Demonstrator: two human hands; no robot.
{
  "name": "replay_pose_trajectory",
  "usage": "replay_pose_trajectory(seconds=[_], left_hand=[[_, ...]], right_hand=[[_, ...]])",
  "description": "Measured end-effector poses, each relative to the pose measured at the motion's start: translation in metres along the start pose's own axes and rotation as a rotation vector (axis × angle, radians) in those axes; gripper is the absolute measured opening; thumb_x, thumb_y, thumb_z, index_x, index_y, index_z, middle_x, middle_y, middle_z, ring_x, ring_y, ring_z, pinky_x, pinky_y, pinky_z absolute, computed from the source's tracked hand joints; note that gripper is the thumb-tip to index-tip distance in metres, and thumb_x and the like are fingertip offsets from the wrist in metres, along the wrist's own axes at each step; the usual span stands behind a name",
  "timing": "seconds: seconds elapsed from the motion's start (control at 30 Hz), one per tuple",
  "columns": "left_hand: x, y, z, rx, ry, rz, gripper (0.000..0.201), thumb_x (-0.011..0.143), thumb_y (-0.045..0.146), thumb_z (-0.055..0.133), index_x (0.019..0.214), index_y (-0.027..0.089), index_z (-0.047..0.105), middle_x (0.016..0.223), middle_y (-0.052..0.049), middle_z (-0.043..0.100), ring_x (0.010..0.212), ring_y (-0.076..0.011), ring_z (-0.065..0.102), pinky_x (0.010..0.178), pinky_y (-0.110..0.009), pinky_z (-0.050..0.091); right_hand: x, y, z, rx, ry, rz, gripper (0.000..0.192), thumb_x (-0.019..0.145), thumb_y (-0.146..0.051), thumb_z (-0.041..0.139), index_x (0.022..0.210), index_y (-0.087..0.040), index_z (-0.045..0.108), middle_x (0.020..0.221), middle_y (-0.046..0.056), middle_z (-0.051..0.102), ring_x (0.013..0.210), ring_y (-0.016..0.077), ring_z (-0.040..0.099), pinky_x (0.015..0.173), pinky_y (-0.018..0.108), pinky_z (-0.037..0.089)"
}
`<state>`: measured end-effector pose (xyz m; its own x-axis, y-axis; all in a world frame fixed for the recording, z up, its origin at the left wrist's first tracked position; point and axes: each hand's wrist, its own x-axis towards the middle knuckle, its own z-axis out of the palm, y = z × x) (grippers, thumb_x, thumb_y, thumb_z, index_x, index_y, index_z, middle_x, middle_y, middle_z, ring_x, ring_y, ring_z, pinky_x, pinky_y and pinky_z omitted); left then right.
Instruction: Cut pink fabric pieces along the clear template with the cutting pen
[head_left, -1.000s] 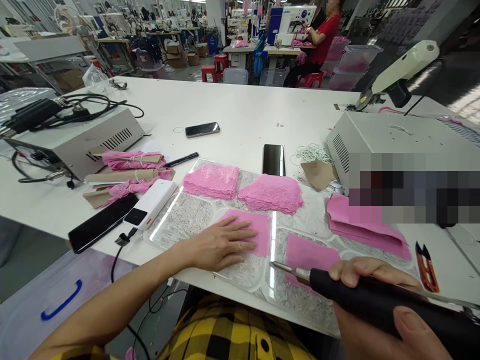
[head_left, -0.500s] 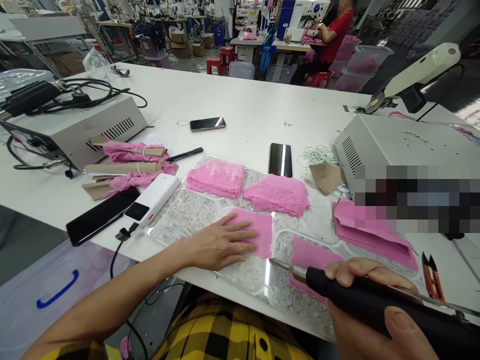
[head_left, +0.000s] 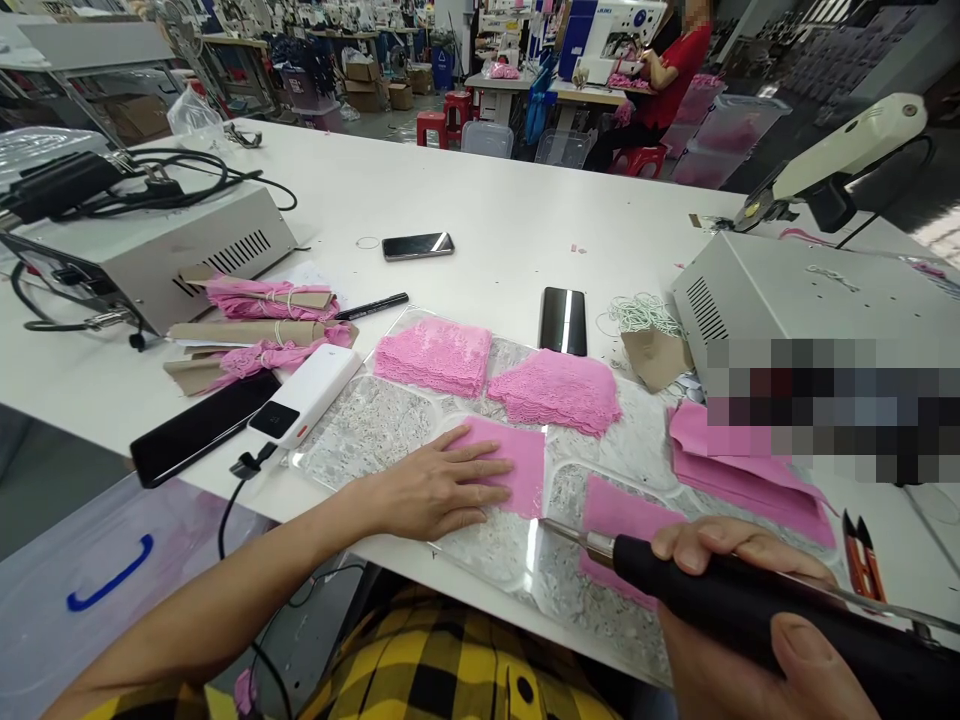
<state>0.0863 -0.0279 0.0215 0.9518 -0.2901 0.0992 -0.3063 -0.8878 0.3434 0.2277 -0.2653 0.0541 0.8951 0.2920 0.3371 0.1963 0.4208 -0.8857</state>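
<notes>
My left hand [head_left: 435, 490] lies flat with fingers spread on a pink fabric piece [head_left: 525, 460], pressing it against a clear sheet over a grey stone-patterned board [head_left: 375, 425]. In my right hand [head_left: 750, 610] is a black-handled tool [head_left: 675, 575] with a thin metal tip, my fingers wrapped round it. The tip meets or hovers at the lower right corner of that fabric; contact is too fine to tell. Partly behind the tool lies another pink piece [head_left: 630, 515]. Two stacks of pink lace, a left one [head_left: 433, 358] and a right one [head_left: 555, 390], sit just beyond my left hand.
To the left are a white power bank [head_left: 315, 390], a black phone [head_left: 202, 430], tied pink bundles [head_left: 270, 300] and a grey box [head_left: 165, 250]. A second grey box [head_left: 810, 290], folded pink fabric [head_left: 742, 480] and orange thread snips [head_left: 862, 560] are on the right. A co-worker sews behind.
The view has shifted very slightly. Both hands, the tool and the fabric keep their places relative to each other.
</notes>
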Motion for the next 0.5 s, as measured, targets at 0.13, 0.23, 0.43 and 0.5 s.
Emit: replay_pose_trajectory(seconds=[0.13, 0.23, 0.43, 0.5], left_hand=[[-0.0011, 0.0004, 0.0033, 0.019, 0.039, 0.009, 0.039, 0.103, 0.037, 0.046, 0.138, 0.023, 0.055, 0.15, -0.005, 0.046, 0.146, -0.0239, 0.032, 0.125, -0.049, 0.003], [-0.0018, 0.0003, 0.0056, 0.031, 0.058, 0.014, 0.039, 0.102, 0.038, 0.047, 0.137, 0.023, 0.056, 0.149, -0.005, 0.047, 0.146, -0.0239, 0.033, 0.125, -0.049, 0.005], [-0.0019, 0.0005, 0.0061, 0.035, 0.064, 0.02, 0.039, 0.102, 0.037, 0.046, 0.137, 0.022, 0.056, 0.149, -0.005, 0.048, 0.146, -0.0243, 0.033, 0.125, -0.049, 0.006], [-0.0017, 0.0007, 0.0059, 0.042, 0.053, 0.014, 0.039, 0.102, 0.038, 0.045, 0.136, 0.022, 0.057, 0.149, -0.005, 0.047, 0.146, -0.0245, 0.033, 0.125, -0.048, 0.005]], right_hand=[[0.0014, -0.0005, -0.0002, 0.005, -0.01, -0.008, 0.019, 0.069, -0.033, 0.057, 0.082, -0.02, 0.062, 0.074, 0.0, 0.055, 0.06, 0.0145, 0.053, 0.058, 0.036, 0.051], [0.0021, -0.0016, -0.0002, -0.007, 0.001, -0.018, 0.019, 0.069, -0.032, 0.054, 0.081, -0.019, 0.06, 0.074, 0.001, 0.055, 0.06, 0.0154, 0.053, 0.058, 0.037, 0.051], [0.004, -0.003, 0.0019, -0.03, 0.027, -0.033, 0.02, 0.067, -0.03, 0.05, 0.081, -0.019, 0.06, 0.074, 0.002, 0.057, 0.06, 0.0166, 0.053, 0.058, 0.038, 0.049], [0.0045, -0.0025, 0.0035, -0.031, 0.02, -0.031, 0.02, 0.067, -0.03, 0.051, 0.081, -0.019, 0.06, 0.074, 0.001, 0.056, 0.059, 0.0163, 0.053, 0.058, 0.038, 0.049]])
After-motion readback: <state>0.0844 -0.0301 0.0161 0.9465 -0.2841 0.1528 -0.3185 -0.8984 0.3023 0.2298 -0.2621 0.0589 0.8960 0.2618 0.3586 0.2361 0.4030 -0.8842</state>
